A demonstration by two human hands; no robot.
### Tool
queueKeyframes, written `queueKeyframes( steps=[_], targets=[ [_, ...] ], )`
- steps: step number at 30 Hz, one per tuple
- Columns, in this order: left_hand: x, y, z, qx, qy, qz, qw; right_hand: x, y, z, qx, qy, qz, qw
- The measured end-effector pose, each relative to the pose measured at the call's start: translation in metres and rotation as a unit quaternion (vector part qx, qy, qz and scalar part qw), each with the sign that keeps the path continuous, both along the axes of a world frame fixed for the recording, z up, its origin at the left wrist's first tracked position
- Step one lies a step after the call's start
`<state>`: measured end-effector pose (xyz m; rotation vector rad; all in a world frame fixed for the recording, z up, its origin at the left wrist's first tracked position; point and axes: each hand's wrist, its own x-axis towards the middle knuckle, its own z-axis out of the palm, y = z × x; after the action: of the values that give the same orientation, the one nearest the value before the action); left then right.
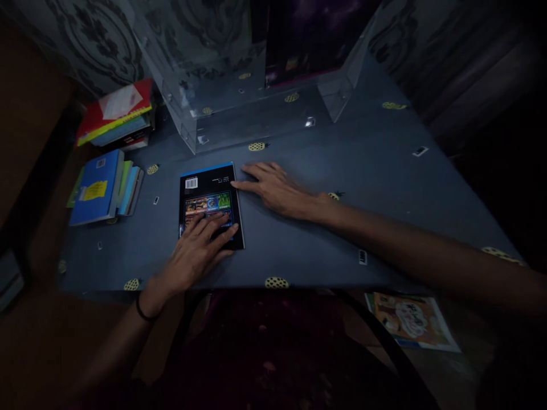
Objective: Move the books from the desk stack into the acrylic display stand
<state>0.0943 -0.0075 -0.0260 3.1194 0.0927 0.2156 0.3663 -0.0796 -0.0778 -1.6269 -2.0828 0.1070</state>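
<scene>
A black book point(208, 185) lies on the table with a barcode and small colourful pictures on the side facing up. My left hand point(199, 245) rests flat on its lower part, fingers spread, covering some of the pictures. Just right of the book is my right hand point(273, 187), palm down with its fingers stretched out. One of its fingertips reaches the book's right edge near the top; whether it presses on the cover I cannot tell. Neither hand grips the book.
A clear acrylic stand point(260, 122) holding a dark purple item point(311, 40) stands at the back. To the left are a stack topped by a red book point(115, 108) and a pile topped by a blue book point(96, 185). An orange book point(412, 322) lies below the table's front edge.
</scene>
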Motion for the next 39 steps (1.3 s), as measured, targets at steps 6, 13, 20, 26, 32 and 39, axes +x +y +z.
queueKeyframes(
  steps=[6,13,20,26,32,39],
  targets=[
    [0.001,-0.011,0.000,0.028,-0.066,-0.020,0.997,-0.020,-0.039,0.000,0.031,0.030,0.069,0.997],
    [0.006,-0.022,0.005,0.063,-0.087,-0.014,0.994,-0.030,-0.057,0.014,0.020,0.050,0.186,0.981],
    [0.005,-0.023,0.003,0.089,-0.089,-0.028,0.992,-0.027,-0.060,0.025,-0.032,0.095,0.201,0.975],
    [0.006,-0.022,0.007,0.020,-0.089,-0.006,0.996,-0.028,-0.057,0.023,-0.060,0.168,0.171,0.969],
    [0.008,-0.022,0.010,0.003,-0.095,0.002,0.996,-0.028,-0.057,0.022,-0.072,0.189,0.169,0.965],
    [0.007,-0.024,0.008,0.036,-0.086,0.000,0.996,-0.027,-0.056,0.021,-0.071,0.188,0.178,0.963]
  ],
)
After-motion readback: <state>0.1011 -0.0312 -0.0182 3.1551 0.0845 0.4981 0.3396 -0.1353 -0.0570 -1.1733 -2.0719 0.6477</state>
